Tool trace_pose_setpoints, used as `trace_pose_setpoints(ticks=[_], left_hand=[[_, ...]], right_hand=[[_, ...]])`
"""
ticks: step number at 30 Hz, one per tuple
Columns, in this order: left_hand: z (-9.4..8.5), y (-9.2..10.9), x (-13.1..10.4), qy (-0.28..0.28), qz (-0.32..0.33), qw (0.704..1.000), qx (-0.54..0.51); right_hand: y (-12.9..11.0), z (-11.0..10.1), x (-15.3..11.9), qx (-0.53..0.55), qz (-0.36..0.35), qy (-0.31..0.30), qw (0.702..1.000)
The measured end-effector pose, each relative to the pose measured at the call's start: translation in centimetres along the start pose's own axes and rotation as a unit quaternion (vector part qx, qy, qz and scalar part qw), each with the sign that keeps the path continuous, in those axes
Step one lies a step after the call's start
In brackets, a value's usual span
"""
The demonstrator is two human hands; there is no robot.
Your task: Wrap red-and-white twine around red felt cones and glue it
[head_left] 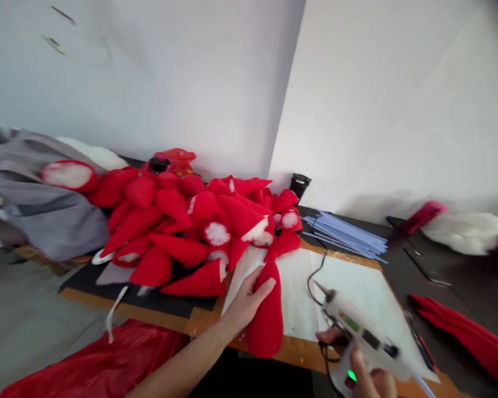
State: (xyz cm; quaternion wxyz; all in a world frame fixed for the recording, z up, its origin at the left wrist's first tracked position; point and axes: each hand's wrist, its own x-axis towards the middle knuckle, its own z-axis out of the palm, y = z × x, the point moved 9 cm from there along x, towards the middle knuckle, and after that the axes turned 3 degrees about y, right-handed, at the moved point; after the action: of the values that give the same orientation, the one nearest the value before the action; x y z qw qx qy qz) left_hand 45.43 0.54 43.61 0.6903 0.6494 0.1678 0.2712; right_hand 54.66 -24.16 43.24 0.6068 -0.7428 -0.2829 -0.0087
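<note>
left hand (251, 296) gripping, forearm angled inward, right hand (363, 367) curled

Bright, diffuse light; soft shadows, blurred edges.

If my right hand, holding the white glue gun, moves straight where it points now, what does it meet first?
Probably the thin black cable, just beyond the glue gun's tip; height is unclear, so your right hand may pass above it.
</note>
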Motion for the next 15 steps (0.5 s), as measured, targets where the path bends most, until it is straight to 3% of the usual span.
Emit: trace_pose_setpoints(ticks=[5,10,15], left_hand=[[0.3,1.5,-0.1,0.020,0.026,0.996,0.081],[1.2,3.1,-0.5,0.029,0.088,0.971,0.219],[1.8,2.9,-0.7,0.017,0.086,0.971,0.220]], right_hand=[[-1.5,2.0,0.6,-0.001,0.018,-0.013,1.000],[-3.0,3.2,0.8,0.041,0.018,-0.011,0.999],[-3.1,3.1,1.1,0.040,0.003,-0.017,0.999]])
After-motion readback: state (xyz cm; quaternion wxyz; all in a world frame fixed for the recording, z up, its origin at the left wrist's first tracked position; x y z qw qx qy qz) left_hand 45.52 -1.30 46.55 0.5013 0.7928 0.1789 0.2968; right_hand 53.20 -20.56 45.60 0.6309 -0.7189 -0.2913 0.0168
